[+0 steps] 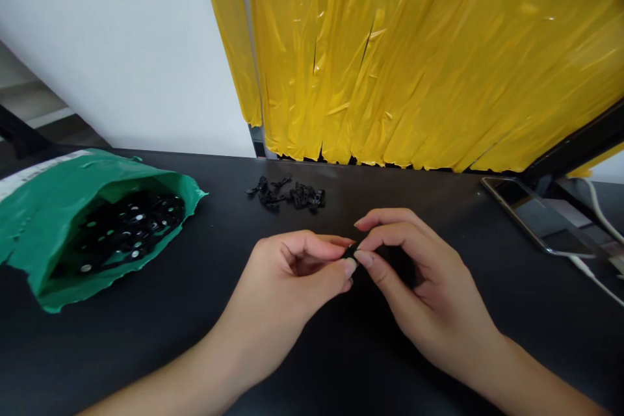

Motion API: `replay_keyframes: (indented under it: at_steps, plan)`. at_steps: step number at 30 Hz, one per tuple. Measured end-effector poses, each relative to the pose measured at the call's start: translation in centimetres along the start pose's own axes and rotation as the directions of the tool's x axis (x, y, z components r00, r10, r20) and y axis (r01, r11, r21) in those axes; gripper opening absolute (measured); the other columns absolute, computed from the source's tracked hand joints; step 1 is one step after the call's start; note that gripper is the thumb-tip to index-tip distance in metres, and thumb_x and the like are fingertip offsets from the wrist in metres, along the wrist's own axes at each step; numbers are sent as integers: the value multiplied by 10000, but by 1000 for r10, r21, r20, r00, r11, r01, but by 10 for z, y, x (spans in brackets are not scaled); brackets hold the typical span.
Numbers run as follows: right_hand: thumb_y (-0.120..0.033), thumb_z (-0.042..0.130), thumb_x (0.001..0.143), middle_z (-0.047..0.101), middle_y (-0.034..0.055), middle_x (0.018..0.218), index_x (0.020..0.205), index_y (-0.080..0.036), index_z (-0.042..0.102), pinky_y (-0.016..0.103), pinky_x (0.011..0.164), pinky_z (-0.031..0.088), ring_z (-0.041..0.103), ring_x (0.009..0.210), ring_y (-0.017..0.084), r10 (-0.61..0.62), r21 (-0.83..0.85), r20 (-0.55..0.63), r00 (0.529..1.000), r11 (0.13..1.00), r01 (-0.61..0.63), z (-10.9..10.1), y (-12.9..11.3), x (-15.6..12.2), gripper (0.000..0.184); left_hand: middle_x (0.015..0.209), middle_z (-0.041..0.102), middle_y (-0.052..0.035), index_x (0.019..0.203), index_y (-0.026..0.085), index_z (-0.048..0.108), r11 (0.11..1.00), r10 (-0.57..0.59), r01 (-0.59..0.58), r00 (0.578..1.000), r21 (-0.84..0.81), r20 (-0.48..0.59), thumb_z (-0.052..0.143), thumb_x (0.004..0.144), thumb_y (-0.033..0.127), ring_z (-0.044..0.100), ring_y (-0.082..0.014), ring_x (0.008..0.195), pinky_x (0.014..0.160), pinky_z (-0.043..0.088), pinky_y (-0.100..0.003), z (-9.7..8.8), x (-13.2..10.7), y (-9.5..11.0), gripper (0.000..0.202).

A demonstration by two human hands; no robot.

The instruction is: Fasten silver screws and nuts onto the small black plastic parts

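Observation:
My left hand point(297, 273) and my right hand point(419, 286) meet fingertip to fingertip over the black table point(244, 338). Both are closed in a pinch on one small black part point(350, 251), mostly hidden between thumbs and forefingers. Beyond the hands, near the table's back edge, lies a small pile of similar black parts point(290, 194). At the left an open green bag point(39, 221) lies on its side, with several black pieces with silver dots point(127, 227) showing in its mouth.
A yellow plastic sheet point(414, 58) hangs behind the table, next to a white wall point(121, 45). A phone point(531, 214) lies at the right by a black stand point(575, 149) and white cables point(599, 208).

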State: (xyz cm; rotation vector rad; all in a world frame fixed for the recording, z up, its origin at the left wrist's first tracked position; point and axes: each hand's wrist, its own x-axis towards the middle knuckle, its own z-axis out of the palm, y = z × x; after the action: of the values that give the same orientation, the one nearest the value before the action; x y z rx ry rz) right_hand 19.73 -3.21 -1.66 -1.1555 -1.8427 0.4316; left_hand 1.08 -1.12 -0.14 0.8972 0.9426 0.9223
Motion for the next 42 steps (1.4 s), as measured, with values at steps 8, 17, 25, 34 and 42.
replay_keyframes:
  at_steps: [8,17,25,34,42]
  plan:
    - [-244,689,1014,753,-61,1067,1093,-348,730,255,898,528,712,1020,109,165,183,48,985,968,-171,-2,-7,3,137,1057,834,-34,784,183,820,992,90,-91,996,88,12,882,796,171,782,-124,824,756,647,-186,-4,2,0,65]
    - [-223,690,1015,740,-33,884,966,-305,778,281,813,536,693,842,125,182,255,64,981,947,-193,-1,-10,2,131,1034,846,-34,777,191,824,982,100,-101,995,158,12,906,763,174,800,-154,906,801,634,-183,-1,-2,2,85]
    - [-244,697,1009,809,-10,1055,1068,-317,814,211,842,583,753,934,114,257,297,88,962,915,-271,-1,-8,3,149,910,836,-34,793,162,803,990,0,2,1000,141,-18,920,758,218,766,-129,833,782,612,-200,-6,3,5,135]
    - [-255,739,973,826,-12,1071,1088,-334,832,199,840,616,774,943,125,294,325,79,952,896,-304,-1,-13,2,168,928,830,-43,794,160,800,980,5,1,1000,200,-27,918,740,215,767,-159,849,770,608,-220,-5,1,6,141]
    - [-255,722,972,829,3,1008,1007,-303,844,215,784,619,770,877,136,328,360,106,939,868,-343,-2,-18,4,136,911,838,-27,720,177,780,981,88,-86,996,173,-4,875,765,167,767,-124,758,723,612,-189,-3,-1,3,105]
